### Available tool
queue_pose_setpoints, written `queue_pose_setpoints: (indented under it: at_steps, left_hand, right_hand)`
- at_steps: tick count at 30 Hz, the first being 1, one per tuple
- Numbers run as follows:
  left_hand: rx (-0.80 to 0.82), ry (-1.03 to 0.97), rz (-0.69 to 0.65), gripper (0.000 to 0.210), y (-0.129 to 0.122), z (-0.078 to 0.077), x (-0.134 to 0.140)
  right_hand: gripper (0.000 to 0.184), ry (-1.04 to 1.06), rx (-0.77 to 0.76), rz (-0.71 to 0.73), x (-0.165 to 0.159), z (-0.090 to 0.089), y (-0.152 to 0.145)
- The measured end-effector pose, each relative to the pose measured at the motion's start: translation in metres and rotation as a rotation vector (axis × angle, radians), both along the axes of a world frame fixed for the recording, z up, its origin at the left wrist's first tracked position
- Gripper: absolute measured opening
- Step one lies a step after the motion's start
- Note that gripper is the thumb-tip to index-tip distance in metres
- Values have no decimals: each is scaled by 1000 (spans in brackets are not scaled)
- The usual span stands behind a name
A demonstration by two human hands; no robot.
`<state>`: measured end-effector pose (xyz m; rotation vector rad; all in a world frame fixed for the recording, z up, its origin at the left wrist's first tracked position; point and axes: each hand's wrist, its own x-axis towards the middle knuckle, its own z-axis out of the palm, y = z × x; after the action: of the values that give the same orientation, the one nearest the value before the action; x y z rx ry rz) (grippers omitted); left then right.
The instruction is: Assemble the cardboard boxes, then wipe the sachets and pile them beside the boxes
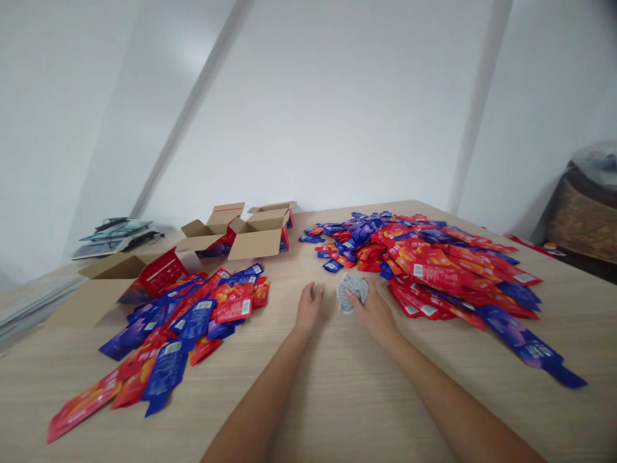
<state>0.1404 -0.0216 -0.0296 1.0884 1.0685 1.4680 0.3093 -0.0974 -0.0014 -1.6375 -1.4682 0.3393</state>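
My right hand point(378, 312) is closed on a crumpled grey cloth point(351, 290) with a ribbed or striped look, at the middle of the table. A short gap to the left of the cloth, my left hand point(308, 305) rests on or just above the tabletop, fingers a little curled and apart, holding nothing. Beyond the right hand spreads a large heap of red and blue foil pouches point(424, 263). Left of the left hand lies a smaller pile of such pouches point(193, 321), some strung out towards the front.
Open cardboard boxes point(255, 244) stand at the back left, with another open box point(101, 296) nearer. Dark and light flat items point(116, 235) are stacked at the far left edge. A pale wall point(347, 109) rises behind the wooden table point(337, 399). A brown patterned object point(585, 215) stands at far right.
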Motion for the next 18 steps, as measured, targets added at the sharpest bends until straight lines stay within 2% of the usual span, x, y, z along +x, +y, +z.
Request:
queue_pose_setpoints:
  at_steps: [3,7,11,14,18]
  left_hand:
    - [103,65,-31,24,28,4,23]
    - [182,126,-81,30,64,11,51]
    - [188,374,-101,27,85,12,65]
    - [173,499,-102,18,82,10,63]
    - [193,516,-84,12,51,5,47]
  right_hand:
    - [53,-159,20,-59,8,2,4]
    - [38,-338,-35,-87,14,0,7]
    - [30,-450,-67,-44,16,-2,6]
    - [31,-452,-62,8,16,-4,6]
    - [35,-447,-87,45,16,-8,7]
